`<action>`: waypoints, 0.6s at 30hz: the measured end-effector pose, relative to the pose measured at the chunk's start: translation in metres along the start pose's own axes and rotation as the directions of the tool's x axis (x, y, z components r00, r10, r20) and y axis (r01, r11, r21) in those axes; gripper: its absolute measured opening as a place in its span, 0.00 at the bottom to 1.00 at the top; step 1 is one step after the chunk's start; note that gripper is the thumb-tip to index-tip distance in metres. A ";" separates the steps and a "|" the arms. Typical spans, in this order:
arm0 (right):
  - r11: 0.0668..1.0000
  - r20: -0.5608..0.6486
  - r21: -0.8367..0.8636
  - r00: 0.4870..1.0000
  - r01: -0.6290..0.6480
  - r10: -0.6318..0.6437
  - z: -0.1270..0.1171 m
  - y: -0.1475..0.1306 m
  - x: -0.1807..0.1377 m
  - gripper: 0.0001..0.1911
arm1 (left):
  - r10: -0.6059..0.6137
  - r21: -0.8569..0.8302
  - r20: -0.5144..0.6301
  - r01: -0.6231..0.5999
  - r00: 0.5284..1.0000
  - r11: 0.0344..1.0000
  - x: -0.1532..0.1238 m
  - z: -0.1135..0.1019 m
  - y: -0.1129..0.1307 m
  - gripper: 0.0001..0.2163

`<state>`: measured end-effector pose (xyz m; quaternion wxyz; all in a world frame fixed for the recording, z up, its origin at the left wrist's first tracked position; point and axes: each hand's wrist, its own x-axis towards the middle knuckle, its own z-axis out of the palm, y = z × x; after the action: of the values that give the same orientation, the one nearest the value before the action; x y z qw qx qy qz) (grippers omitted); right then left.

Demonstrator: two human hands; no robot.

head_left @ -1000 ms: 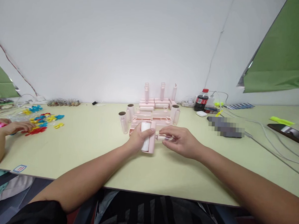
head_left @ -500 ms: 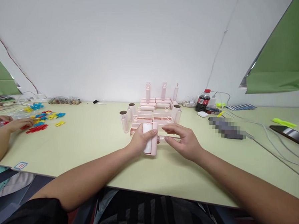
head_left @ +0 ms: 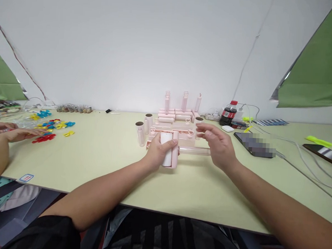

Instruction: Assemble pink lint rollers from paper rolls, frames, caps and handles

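My left hand (head_left: 157, 150) is wrapped round a pink lint roller (head_left: 175, 151), with its thumb across the white paper roll (head_left: 166, 139). A clear tubular handle (head_left: 195, 151) sticks out sideways from it to the right. At the far end of that handle is my right hand (head_left: 219, 147), its fingers apart and stretched out; whether the palm touches the tip cannot be made out. Just behind are several pink holders (head_left: 179, 140), partly hidden by the roller. Rolls with brown cores (head_left: 139, 124) and clear handles (head_left: 167, 104) stand upright around them.
To the right lie a phone (head_left: 244, 143), a white case (head_left: 227, 128) and cables, with a cola bottle (head_left: 229, 113) behind. On the left, another person's hands (head_left: 23, 135) are among coloured plastic pieces (head_left: 44, 137). The table's front edge runs below my forearms.
My right hand has moved right along the handle and slightly up, its fingers spreading, so more of the clear handle shows. My left hand keeps hold of the lint roller.
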<state>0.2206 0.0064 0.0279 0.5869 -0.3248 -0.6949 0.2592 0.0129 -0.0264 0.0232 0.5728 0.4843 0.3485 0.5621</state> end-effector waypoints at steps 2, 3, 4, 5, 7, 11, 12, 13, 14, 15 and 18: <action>0.998 -0.085 -0.059 0.996 -0.035 0.030 -0.012 0.010 0.010 0.17 | 0.012 -0.001 -0.009 -0.012 1.000 1.000 0.002 -0.003 0.004 0.20; 0.990 -0.090 -0.136 0.996 -0.039 0.027 -0.017 0.017 0.014 0.18 | 0.014 -0.005 -0.015 -0.014 1.000 1.000 0.004 -0.005 0.006 0.20; 0.971 -0.062 -0.238 0.998 -0.031 0.017 -0.021 0.024 0.017 0.17 | 0.015 -0.013 -0.019 -0.015 1.000 1.000 0.006 -0.007 0.006 0.19; 0.942 -0.013 -0.336 1.000 -0.010 0.006 -0.023 0.032 0.018 0.18 | 0.013 -0.023 -0.025 -0.014 1.000 1.000 0.008 -0.009 0.006 0.19; 0.877 0.129 -0.479 0.991 0.038 0.027 -0.023 0.046 0.017 0.21 | -0.002 -0.048 -0.042 0.000 0.999 0.999 0.011 -0.013 0.004 0.18; 0.815 0.332 -0.559 0.942 0.153 0.051 -0.012 0.065 0.011 0.26 | -0.030 -0.099 -0.053 0.024 0.998 0.995 0.016 -0.015 0.002 0.18; 0.816 0.351 -0.551 0.936 0.178 0.033 -0.010 0.066 0.011 0.25 | -0.033 -0.112 -0.056 0.026 0.998 0.993 0.016 -0.015 0.002 0.18; 0.822 0.350 -0.537 0.937 0.191 0.011 -0.008 0.067 0.011 0.23 | -0.034 -0.126 -0.060 0.027 0.998 0.992 0.017 -0.016 0.002 0.18; 0.833 0.323 -0.522 0.947 0.187 -0.010 -0.007 0.065 0.011 0.21 | -0.038 -0.142 -0.067 0.028 0.997 0.989 0.017 -0.016 0.003 0.18; 0.848 0.267 -0.505 0.963 0.163 -0.026 -0.007 0.062 0.012 0.19 | -0.043 -0.161 -0.076 0.031 0.996 0.987 0.017 -0.016 0.004 0.18; 0.923 0.014 -0.386 1.000 -0.006 0.012 -0.010 0.045 0.014 0.15 | -0.067 -0.206 -0.097 0.046 0.993 0.978 0.018 -0.017 0.006 0.18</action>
<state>0.2358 0.0460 0.0049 0.5048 -0.4348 -0.7355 0.1228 -0.0025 -0.0069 0.0265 0.6161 0.3833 0.3322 0.6026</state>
